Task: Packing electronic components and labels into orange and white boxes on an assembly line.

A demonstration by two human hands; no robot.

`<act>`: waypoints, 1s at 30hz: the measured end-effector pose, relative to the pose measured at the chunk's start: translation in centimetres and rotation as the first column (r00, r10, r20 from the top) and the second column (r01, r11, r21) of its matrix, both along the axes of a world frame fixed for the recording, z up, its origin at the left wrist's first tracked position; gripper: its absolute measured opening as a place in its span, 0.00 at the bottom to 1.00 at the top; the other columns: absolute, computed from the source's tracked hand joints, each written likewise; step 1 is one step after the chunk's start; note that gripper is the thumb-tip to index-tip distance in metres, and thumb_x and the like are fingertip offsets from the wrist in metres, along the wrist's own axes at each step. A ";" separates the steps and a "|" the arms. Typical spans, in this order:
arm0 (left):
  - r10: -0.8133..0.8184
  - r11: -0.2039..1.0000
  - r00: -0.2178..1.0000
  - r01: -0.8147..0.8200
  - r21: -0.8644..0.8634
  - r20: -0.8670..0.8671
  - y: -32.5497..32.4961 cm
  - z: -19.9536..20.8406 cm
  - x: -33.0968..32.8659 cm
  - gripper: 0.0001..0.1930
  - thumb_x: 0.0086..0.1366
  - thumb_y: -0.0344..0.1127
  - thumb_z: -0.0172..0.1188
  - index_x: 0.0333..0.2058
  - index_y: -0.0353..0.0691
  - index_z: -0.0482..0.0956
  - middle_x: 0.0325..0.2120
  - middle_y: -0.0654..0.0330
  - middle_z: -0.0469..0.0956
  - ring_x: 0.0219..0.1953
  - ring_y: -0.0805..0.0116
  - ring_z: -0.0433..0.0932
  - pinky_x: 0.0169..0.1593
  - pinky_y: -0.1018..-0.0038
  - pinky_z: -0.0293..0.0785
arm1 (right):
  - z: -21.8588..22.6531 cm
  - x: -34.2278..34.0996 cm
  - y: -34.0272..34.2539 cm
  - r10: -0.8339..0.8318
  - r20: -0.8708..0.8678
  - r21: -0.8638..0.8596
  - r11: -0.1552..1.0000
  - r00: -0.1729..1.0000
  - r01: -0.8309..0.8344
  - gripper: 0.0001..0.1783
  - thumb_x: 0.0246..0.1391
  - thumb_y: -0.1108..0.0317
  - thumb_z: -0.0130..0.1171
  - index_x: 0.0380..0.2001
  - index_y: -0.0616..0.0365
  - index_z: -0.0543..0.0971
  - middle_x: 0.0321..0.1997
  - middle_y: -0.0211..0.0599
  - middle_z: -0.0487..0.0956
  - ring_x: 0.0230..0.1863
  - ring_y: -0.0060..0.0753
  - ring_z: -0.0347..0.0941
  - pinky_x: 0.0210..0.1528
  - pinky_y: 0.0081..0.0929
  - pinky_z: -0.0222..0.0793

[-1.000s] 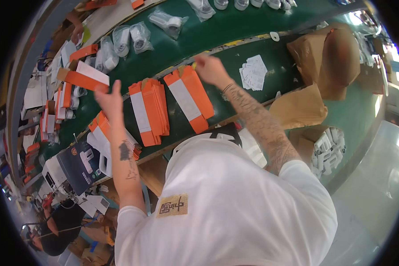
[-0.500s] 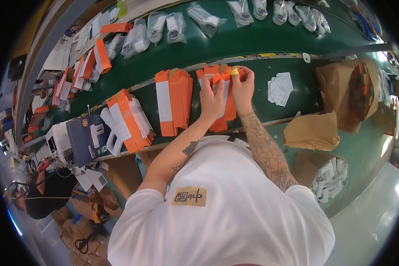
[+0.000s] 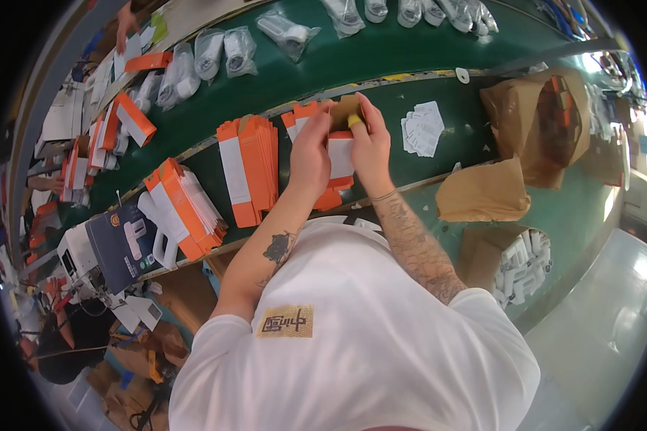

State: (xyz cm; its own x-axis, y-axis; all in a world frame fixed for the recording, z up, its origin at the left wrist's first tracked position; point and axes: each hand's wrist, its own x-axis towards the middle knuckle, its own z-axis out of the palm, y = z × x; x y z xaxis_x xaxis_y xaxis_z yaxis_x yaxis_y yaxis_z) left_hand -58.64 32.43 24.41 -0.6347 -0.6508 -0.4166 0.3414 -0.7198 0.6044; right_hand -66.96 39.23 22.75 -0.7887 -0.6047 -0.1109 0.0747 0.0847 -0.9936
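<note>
Between my two hands is a small orange-and-white carton [image 3: 341, 152], its brown inside showing at the far end. My left hand [image 3: 311, 159] is wrapped along the carton's left side. My right hand [image 3: 371, 154] grips the right side, with a yellow finger cover [image 3: 354, 121] on the thumb near the carton's opening. Partly hidden behind and under my hands lies a pile of flat orange cartons [image 3: 300, 115]. Just left of it sits a thicker stack of flat cartons [image 3: 247, 172], and another stack [image 3: 187, 207] leans farther left.
White cards [image 3: 423, 129] lie right of my hands. Brown paper bags [image 3: 483, 192] are at the right, one holding white devices [image 3: 523, 264]. Bagged white devices [image 3: 240, 52] line the green belt [image 3: 305, 68] beyond. A dark box [image 3: 122, 243] stands left. Other people's hands [image 3: 126, 27] show far left.
The carton my hands were touching on the pile is now lifted and opened out between them. My left hand has shifted to its side. The whole view has turned somewhat.
</note>
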 end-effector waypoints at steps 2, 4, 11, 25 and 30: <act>0.034 0.983 0.998 -0.025 0.181 -0.047 -0.3 0.5 0.1 0.17 0.63 0.23 0.49 0.51 0.34 0.74 0.51 0.60 0.72 0.53 0.69 0.70 0.57 0.74 0.66 | 0.4 -1.0 0.2 0.010 0.250 -0.077 0.997 0.968 0.009 0.22 0.57 0.77 0.46 0.56 0.62 0.72 0.52 0.37 0.75 0.54 0.26 0.70 0.54 0.23 0.66; 0.038 0.999 0.985 -0.042 0.018 0.168 -0.3 0.3 0.2 0.16 0.63 0.23 0.50 0.50 0.34 0.75 0.52 0.60 0.73 0.54 0.69 0.70 0.58 0.73 0.64 | 0.8 -1.4 0.5 0.180 0.535 -0.225 0.972 0.825 -0.066 0.23 0.55 0.80 0.45 0.56 0.62 0.73 0.54 0.37 0.75 0.54 0.26 0.70 0.55 0.21 0.65; -0.028 0.981 0.996 0.043 -0.187 0.080 -0.5 0.1 -0.2 0.15 0.60 0.21 0.49 0.43 0.36 0.79 0.54 0.57 0.71 0.57 0.65 0.69 0.60 0.70 0.64 | 1.8 -2.1 1.0 0.230 0.392 -0.423 0.905 0.891 -0.048 0.12 0.50 0.82 0.46 0.36 0.65 0.78 0.51 0.42 0.76 0.51 0.27 0.71 0.55 0.23 0.66; -0.363 0.864 0.922 0.280 0.418 0.133 -2.0 1.3 0.5 0.17 0.63 0.34 0.55 0.51 0.38 0.71 0.44 0.61 0.77 0.47 0.64 0.76 0.52 0.68 0.72 | 2.8 -2.9 2.3 0.215 0.118 -0.336 0.927 0.969 -0.165 0.14 0.60 0.74 0.51 0.48 0.64 0.73 0.43 0.40 0.80 0.46 0.29 0.76 0.55 0.30 0.69; -0.438 0.898 0.859 0.427 0.102 0.264 -2.6 -4.3 4.0 0.30 0.53 0.21 0.62 0.56 0.31 0.65 0.49 0.54 0.72 0.52 0.60 0.73 0.58 0.65 0.69 | -11.8 -10.8 10.0 0.008 -0.754 0.451 0.733 0.657 0.509 0.26 0.46 0.66 0.64 0.51 0.58 0.75 0.62 0.52 0.65 0.61 0.59 0.59 0.59 0.48 0.60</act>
State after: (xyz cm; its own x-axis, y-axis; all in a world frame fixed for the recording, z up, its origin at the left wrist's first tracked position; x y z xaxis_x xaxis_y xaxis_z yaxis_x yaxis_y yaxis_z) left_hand -54.61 29.85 20.14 -0.7054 -0.3170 -0.6339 -0.1847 -0.7813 0.5962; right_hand -77.75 49.25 10.96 -0.8876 -0.3740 0.2688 -0.4604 0.7387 -0.4923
